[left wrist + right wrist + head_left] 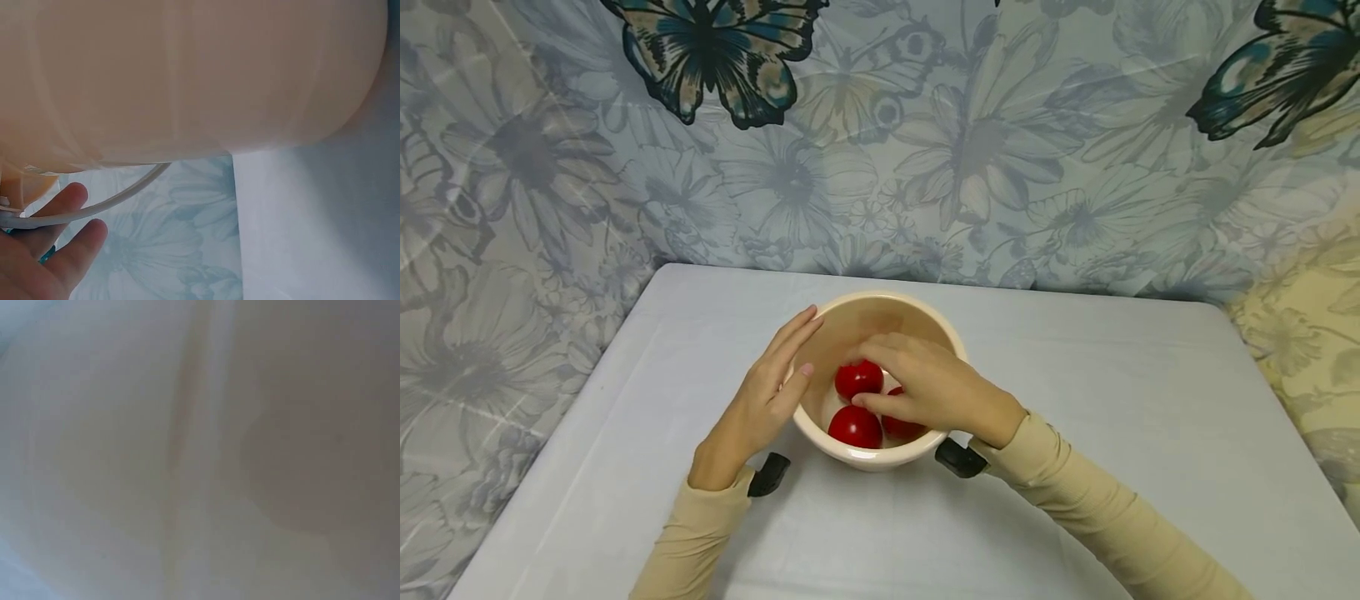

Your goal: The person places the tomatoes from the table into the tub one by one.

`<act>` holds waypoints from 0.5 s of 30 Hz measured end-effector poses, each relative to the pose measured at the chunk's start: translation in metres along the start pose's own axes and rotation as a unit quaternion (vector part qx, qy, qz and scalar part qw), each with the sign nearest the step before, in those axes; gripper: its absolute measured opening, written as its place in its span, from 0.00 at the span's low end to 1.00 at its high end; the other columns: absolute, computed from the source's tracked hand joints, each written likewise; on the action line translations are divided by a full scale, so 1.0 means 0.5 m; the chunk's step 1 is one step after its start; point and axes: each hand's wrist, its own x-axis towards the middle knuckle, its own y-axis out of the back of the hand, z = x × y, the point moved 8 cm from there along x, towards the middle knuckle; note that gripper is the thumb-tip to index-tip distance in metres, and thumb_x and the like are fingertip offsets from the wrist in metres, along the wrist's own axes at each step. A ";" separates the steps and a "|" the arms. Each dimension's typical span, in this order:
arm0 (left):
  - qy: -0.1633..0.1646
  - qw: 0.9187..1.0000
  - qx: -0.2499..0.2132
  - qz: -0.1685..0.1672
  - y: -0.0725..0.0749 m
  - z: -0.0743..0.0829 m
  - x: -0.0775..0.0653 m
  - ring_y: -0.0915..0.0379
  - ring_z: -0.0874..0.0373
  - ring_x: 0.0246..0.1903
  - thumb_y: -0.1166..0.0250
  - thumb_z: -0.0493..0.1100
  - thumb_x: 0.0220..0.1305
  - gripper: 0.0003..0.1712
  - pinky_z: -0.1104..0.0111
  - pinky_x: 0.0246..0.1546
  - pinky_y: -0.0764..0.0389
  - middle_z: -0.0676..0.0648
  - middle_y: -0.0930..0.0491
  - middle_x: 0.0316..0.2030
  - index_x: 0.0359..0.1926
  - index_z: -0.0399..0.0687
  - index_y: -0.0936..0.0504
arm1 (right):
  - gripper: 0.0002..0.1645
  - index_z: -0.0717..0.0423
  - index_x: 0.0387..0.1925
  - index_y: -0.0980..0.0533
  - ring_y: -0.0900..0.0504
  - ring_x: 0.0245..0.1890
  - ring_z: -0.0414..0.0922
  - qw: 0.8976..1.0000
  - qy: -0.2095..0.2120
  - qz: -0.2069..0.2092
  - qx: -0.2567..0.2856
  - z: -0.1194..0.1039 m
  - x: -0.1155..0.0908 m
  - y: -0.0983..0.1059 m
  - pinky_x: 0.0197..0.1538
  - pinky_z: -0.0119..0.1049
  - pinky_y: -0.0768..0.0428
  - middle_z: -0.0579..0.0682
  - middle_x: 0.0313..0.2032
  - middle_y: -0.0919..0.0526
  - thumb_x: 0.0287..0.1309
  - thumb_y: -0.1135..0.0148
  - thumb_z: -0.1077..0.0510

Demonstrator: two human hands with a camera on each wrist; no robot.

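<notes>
A cream bucket [880, 457] stands upright on the table, with several shiny, round red apples inside. One apple [854, 427] lies near the bucket's front, and another apple [897, 417] is partly hidden beneath my right hand [928, 379]. That hand reaches in over the right rim. Its fingers and thumb are bent around the upper red apple [859, 382]. My left hand [763, 400] rests along the bucket's left side, its fingers extended at the rim. In the left wrist view, the fingers [78, 253] lie by the bucket's thin white handle [119, 197].
A white cloth covers the table [1075, 375]. Behind it hangs a fabric backdrop [865, 183] with flowers and butterflies. Dark wrist cameras sit beneath both cuffs, the right device [961, 458] close to the bucket. The right wrist view shows mostly blurred, pale bucket wall [112, 456].
</notes>
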 end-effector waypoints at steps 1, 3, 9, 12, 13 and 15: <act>-0.001 1.000 0.001 0.001 0.001 0.000 0.000 0.49 0.56 0.76 0.49 0.37 0.71 0.32 0.52 0.76 0.43 0.53 0.46 0.77 0.75 0.51 0.39 | 0.22 0.54 0.53 0.22 0.19 0.52 0.42 1.000 0.003 0.004 0.006 -0.001 0.001 0.002 0.57 0.36 0.19 0.45 0.49 0.16 0.58 0.30 0.52; -0.002 1.000 0.000 0.001 0.004 0.000 0.000 0.49 0.56 0.76 0.48 0.37 0.71 0.32 0.52 0.76 0.43 0.53 0.46 0.77 0.75 0.51 0.39 | 0.22 0.55 0.53 0.22 0.18 0.51 0.42 1.000 0.006 0.012 0.017 -0.001 0.001 0.006 0.57 0.36 0.19 0.45 0.48 0.16 0.58 0.30 0.53; -0.012 1.000 -0.025 0.001 0.009 -0.001 0.002 0.49 0.54 0.76 0.45 0.38 0.71 0.33 0.56 0.76 0.44 0.50 0.44 0.76 0.75 0.49 0.39 | 0.23 0.57 0.53 0.22 0.19 0.53 0.45 0.997 0.002 0.046 0.056 0.003 -0.006 0.021 0.60 0.40 0.21 0.46 0.49 0.16 0.58 0.30 0.53; -0.017 0.999 -0.034 0.010 0.018 -0.003 -0.001 0.48 0.52 0.76 0.44 0.36 0.71 0.32 0.60 0.77 0.44 0.47 0.42 0.76 0.74 0.47 0.38 | 0.24 0.55 0.55 0.23 0.21 0.57 0.45 0.995 0.004 0.063 0.072 0.004 -0.013 0.033 0.65 0.42 0.25 0.47 0.53 0.17 0.58 0.30 0.52; -0.019 0.999 -0.037 0.016 0.023 -0.004 -0.001 0.48 0.51 0.76 0.44 0.36 0.71 0.32 0.61 0.77 0.44 0.46 0.42 0.75 0.74 0.46 0.38 | 0.25 0.54 0.56 0.23 0.23 0.60 0.45 0.995 0.003 0.069 0.075 0.005 -0.015 0.039 0.67 0.43 0.26 0.47 0.54 0.18 0.59 0.30 0.52; -0.019 0.999 -0.033 0.029 0.036 -0.006 0.000 0.48 0.51 0.76 0.45 0.36 0.71 0.32 0.61 0.77 0.45 0.46 0.41 0.75 0.74 0.45 0.37 | 0.27 0.52 0.59 0.24 0.26 0.63 0.45 0.994 -0.006 0.082 0.076 0.013 -0.022 0.055 0.70 0.44 0.29 0.46 0.58 0.20 0.59 0.30 0.50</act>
